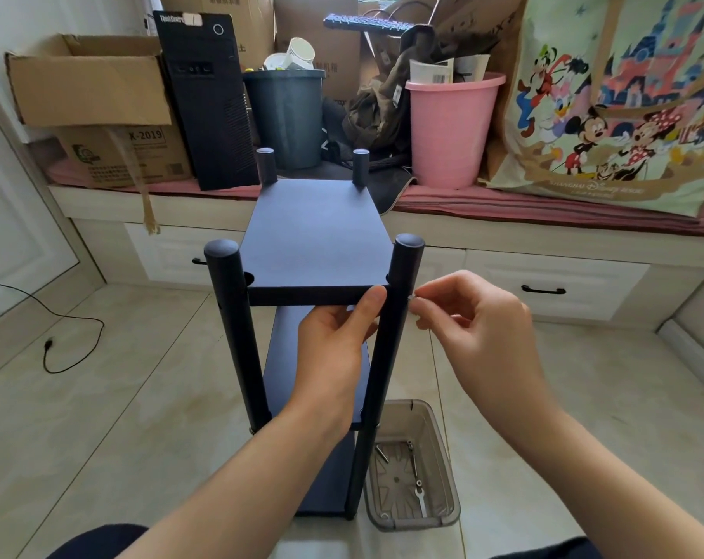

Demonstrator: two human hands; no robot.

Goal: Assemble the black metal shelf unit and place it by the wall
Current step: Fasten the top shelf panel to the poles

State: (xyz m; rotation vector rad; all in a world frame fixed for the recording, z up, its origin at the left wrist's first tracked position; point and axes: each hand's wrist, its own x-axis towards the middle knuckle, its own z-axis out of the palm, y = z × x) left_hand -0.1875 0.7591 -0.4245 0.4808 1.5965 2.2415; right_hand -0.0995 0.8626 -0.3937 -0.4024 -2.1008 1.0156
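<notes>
Two hands at top-shelf fastening: left hand [336, 340] grips top shelf [316, 240] edge, right hand [475, 316] pinches small screw [411, 298] at front-right post [398, 300]; next, seat it in the hole.

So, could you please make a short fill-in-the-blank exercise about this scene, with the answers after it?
1. The left hand holds the front edge of the ____ shelf board of the shelf unit.
2. The right hand pinches a small screw beside the front ____ post.
3. The clear plastic bin on the floor contains ____.

Answers: top; right; hardware
</notes>
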